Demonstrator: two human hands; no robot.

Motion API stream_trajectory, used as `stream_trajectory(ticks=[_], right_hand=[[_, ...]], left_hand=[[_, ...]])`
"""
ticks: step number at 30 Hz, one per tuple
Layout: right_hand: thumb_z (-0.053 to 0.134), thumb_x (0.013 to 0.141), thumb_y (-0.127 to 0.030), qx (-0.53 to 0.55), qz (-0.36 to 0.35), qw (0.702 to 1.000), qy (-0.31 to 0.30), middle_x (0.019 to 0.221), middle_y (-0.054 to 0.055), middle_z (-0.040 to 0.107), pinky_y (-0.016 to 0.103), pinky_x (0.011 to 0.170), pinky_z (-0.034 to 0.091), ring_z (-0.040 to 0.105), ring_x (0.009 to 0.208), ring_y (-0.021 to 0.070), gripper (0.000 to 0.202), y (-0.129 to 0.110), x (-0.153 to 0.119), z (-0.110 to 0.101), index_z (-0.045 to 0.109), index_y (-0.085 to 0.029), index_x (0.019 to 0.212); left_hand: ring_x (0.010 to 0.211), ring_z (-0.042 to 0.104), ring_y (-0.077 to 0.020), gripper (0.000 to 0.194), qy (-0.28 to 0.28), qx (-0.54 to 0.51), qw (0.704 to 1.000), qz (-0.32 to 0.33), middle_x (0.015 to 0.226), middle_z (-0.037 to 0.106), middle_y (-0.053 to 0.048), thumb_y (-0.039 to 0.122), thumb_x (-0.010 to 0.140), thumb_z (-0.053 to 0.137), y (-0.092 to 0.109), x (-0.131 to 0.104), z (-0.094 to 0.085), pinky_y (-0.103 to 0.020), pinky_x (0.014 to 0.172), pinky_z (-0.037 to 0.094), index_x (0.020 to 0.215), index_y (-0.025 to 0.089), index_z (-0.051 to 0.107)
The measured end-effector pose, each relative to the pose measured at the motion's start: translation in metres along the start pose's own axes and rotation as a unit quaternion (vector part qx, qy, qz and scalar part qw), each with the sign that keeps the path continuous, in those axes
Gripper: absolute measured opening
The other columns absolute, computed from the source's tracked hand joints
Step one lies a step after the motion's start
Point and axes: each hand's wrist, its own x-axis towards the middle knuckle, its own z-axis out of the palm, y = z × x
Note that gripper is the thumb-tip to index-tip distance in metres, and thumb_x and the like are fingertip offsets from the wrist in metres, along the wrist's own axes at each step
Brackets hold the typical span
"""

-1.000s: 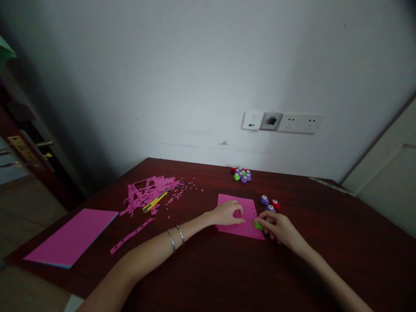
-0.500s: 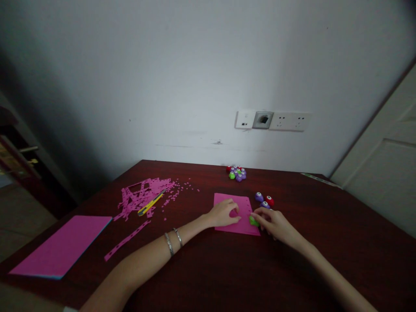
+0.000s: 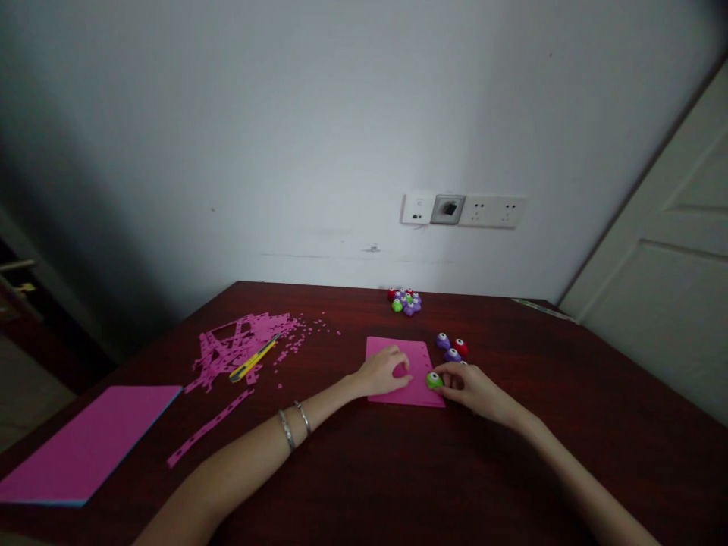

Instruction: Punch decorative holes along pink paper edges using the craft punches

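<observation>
Dark red table [image 3: 364,478], green one-eyed toy [image 3: 434,381] pinched by right hand [image 3: 476,390], left hand [image 3: 381,374] open

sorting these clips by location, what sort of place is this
Probably a room in a home or small office: a dark reddish wooden table against a plain wall, with sockets on it and a white panelled door at right.

green 1-eyed piece [image 3: 434,381] | eye up | in right hand [image 3: 476,388] | pink sheet [image 3: 418,362] | flat

A pale wall [image 3: 318,136] with sockets [image 3: 492,211] rises behind a dark reddish table [image 3: 341,470], beside a white panelled door [image 3: 676,265]
</observation>
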Motion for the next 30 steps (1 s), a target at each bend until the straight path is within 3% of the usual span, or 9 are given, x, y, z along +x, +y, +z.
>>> stream_trajectory(ticks=[13,18,22,30], right_hand=[[0.057,0.077,-0.04,-0.002,0.003,1.0,0.001,0.07,0.002,0.055,0.022,0.055,0.039,0.048,0.062,0.0124,0.029,0.004,-0.003,-0.012,0.065,-0.014,0.088],[0.058,0.073,-0.045,0.02,0.07,0.997,-0.016,0.069,0.0,0.052,0.02,0.044,0.038,0.047,0.057,0.0115,0.033,0.01,-0.009,-0.026,0.062,-0.015,0.087],[0.061,0.07,-0.045,0.027,0.076,0.997,-0.017,0.068,0.0,0.054,0.019,0.048,0.042,0.049,0.06,0.0115,0.032,0.025,-0.011,-0.035,0.061,-0.016,0.083],[0.06,0.069,-0.047,0.071,0.121,0.988,-0.057,0.07,0.0,0.051,0.017,0.033,0.04,0.048,0.054,0.0106,0.036,0.036,-0.015,-0.041,0.059,-0.015,0.087]], left_hand=[[0.084,0.052,-0.0165,0.019,-0.007,-0.007,1.0,-0.01,0.093,0.053,-0.003,0.035,0.079,0.055,0.003,0.0,-0.003,-0.028,0.075,0.041,0.089,0.018,0.056],[0.084,0.051,-0.016,0.018,0.009,-0.004,1.0,0.006,0.093,0.053,-0.003,0.034,0.079,0.055,0.0,0.0,-0.001,-0.027,0.075,0.041,0.086,0.018,0.055],[0.086,0.051,-0.0157,0.016,0.016,-0.008,1.0,0.019,0.093,0.053,-0.003,0.033,0.079,0.055,-0.002,0.0,0.0,-0.028,0.078,0.041,0.085,0.018,0.055],[0.087,0.05,-0.0166,0.017,0.001,-0.01,1.0,0.001,0.095,0.052,-0.004,0.033,0.08,0.054,0.001,0.001,-0.002,-0.029,0.078,0.041,0.086,0.018,0.055]])
